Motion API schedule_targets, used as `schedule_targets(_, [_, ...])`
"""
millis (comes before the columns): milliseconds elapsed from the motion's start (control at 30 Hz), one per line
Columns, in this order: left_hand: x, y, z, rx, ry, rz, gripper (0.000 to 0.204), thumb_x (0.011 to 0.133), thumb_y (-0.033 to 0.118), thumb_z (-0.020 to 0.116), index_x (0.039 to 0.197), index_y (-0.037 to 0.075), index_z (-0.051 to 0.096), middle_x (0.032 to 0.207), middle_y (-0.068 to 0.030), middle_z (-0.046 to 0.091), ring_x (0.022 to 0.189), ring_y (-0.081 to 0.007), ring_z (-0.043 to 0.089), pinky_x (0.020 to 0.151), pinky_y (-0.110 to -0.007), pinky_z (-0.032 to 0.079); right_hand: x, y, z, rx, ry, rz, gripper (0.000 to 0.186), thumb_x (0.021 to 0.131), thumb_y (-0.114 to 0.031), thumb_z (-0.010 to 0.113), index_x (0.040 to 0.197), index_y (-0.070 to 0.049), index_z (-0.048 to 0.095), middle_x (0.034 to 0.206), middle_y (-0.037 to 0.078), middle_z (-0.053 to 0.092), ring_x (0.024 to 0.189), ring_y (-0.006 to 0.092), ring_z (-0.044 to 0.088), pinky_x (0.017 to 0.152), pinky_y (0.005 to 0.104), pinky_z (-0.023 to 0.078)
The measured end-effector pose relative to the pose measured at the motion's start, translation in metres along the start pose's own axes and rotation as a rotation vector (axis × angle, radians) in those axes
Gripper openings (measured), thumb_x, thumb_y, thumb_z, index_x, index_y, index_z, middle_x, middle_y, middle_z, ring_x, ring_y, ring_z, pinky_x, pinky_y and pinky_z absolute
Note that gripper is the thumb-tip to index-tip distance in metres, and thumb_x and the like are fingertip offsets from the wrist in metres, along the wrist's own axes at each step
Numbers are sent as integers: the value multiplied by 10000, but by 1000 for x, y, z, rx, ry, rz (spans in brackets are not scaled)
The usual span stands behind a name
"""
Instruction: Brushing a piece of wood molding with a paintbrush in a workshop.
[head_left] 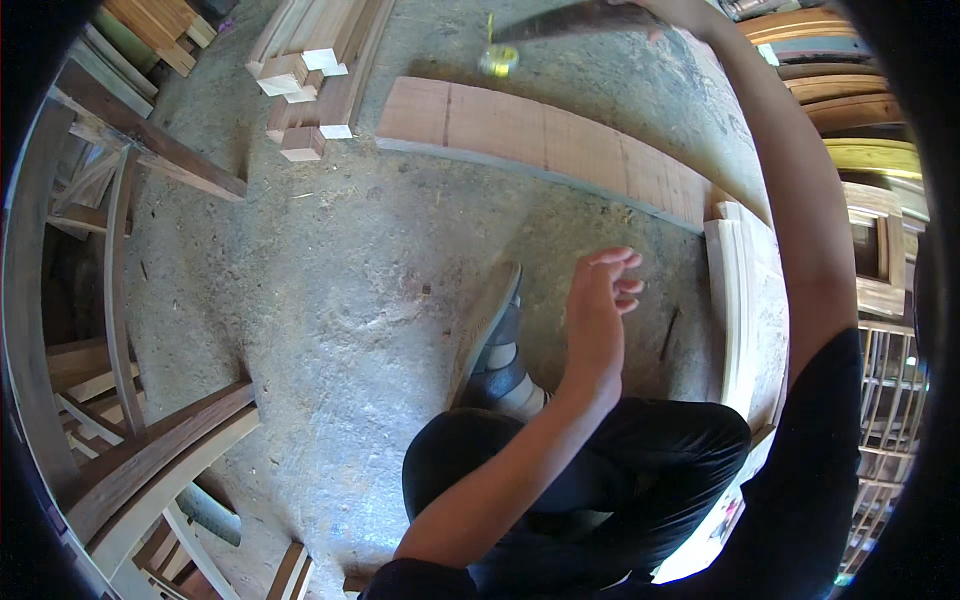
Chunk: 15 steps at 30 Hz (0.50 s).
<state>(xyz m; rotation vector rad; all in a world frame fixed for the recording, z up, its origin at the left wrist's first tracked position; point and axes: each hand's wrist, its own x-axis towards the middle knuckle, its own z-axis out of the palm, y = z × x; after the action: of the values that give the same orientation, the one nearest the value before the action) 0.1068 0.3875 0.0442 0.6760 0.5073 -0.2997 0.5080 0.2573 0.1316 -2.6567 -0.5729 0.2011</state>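
My left hand (603,290) hovers over the floor in front of my knees, its fingers loosely bent and apart, with nothing in it. Beyond it lies a long, slightly curved wooden plank (545,135) with dark lines drawn across its face. My right arm stretches far forward along the right side. At the top edge my right hand (672,14), partly cut off, grips the end of a long dark tapered piece (580,20) whose kind I cannot make out. Near that piece's left end, a yellow and clear tape measure (499,61) rests on the floor.
Squared timber lengths (322,75) are stacked at the upper left. Wooden frames (120,290) stand along the left side. Pale boards (745,290) lie by my right knee, and curved wooden parts (840,90) line the far right. My shoe (490,335) is on the concrete floor.
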Motion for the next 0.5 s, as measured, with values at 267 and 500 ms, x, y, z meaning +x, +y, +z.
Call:
schedule_targets(267, [2,-5,16,-30,-11,79,333,986,307,578,1217,72,630,1224,-73,680,1044,-193,623,976,-358,447,-253,48,62,452,441,276,440,993,-379,680,1298,-64,720,1179,61,735,1051,137,650,946,311,507])
schedule_targets(500, [42,-15,34,356,-20,231,395,953,362,621,1215,67,634,1179,-81,692,1019,-201,629,969,-357,448,-411,-28,210,173,533,286,556,954,-117,693,1485,-93,529,1456,217,503,1390,395,472,1131,477,429])
